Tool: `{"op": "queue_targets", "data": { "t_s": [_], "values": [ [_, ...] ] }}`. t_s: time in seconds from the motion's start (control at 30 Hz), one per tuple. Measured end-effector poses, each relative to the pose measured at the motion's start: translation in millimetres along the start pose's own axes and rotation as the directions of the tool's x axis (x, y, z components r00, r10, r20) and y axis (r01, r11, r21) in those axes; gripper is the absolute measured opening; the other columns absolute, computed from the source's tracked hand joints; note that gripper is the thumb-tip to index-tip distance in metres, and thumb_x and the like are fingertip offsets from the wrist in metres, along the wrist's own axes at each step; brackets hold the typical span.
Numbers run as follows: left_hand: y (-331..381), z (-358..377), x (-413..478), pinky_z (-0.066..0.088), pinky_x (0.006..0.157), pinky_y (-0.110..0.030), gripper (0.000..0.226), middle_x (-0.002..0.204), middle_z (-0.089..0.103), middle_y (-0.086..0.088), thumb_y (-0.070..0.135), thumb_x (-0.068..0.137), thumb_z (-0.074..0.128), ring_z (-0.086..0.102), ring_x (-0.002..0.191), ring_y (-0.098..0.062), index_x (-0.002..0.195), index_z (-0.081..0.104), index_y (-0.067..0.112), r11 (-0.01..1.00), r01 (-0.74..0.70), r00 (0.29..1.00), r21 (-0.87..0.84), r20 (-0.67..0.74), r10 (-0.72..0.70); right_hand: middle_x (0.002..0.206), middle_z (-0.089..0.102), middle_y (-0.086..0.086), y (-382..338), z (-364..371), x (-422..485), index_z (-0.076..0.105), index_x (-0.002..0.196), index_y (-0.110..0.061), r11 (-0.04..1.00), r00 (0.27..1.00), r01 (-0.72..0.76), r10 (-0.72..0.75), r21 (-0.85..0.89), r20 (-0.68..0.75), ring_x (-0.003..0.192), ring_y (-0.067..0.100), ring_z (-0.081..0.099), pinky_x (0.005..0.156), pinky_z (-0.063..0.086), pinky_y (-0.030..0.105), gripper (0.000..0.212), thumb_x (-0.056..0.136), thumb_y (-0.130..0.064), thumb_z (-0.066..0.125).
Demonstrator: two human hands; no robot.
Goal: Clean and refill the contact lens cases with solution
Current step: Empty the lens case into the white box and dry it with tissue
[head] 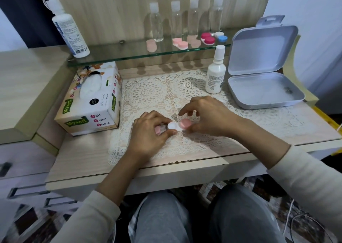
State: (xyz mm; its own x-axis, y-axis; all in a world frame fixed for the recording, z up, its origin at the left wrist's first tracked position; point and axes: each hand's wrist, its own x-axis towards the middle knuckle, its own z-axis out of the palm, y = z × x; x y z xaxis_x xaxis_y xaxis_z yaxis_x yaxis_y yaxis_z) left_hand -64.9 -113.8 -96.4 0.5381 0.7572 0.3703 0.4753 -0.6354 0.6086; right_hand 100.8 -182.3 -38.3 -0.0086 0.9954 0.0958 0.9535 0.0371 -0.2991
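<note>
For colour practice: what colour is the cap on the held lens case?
Pink cap, head view.

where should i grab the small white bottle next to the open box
Wrap the right hand round the wide lower body of the small white bottle, coming from the front left. It stands upright, its neck is narrow, and the open box sits close on its right.

- Left hand [149,131] pinches the uncapped white end of a contact lens case [178,125], with a loose pink cap [157,130] tucked in its curled fingers.
- Right hand [205,115] grips the case's capped pink end.
- Both are above a lace mat [148,92], near a tissue box [88,105].
</note>
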Motion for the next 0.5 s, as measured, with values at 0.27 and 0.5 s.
{"op": "queue_targets", "data": {
  "t_s": [0.27,0.5],
  "values": [
    [-0.4,0.0,0.1,0.043,0.084,-0.047,0.027,0.084,0.055,0.012,0.032,0.070,0.077,0.050,0.085,-0.013,0.093,0.073,0.019,1.000,0.003,1.000,-0.003,0.002,-0.003,0.101,0.067,-0.003,-2.2,7.4,0.7,0.070,0.102,-0.021,0.999,1.000,0.020,-0.020,0.028,0.003,0.088,0.015,0.056,0.074,0.044,0.030,0.022,0.080,-0.021,0.066],
    [-1.4,0.2,-0.1,0.043,0.083,-0.046,0.027,0.083,0.054,0.014,0.033,0.069,0.077,0.049,0.084,-0.011,0.093,0.073,0.020,1.000,-0.005,1.000,-0.001,0.002,0.005,0.105,0.066,-0.006,3.7,-4.5,-1.5,0.068,0.108,-0.022,0.987,1.000,0.003,-0.003,0.159,-0.001,0.083,0.009,0.053,0.072,0.041,0.024,0.032,0.079,-0.010,0.068]
  ]
}}
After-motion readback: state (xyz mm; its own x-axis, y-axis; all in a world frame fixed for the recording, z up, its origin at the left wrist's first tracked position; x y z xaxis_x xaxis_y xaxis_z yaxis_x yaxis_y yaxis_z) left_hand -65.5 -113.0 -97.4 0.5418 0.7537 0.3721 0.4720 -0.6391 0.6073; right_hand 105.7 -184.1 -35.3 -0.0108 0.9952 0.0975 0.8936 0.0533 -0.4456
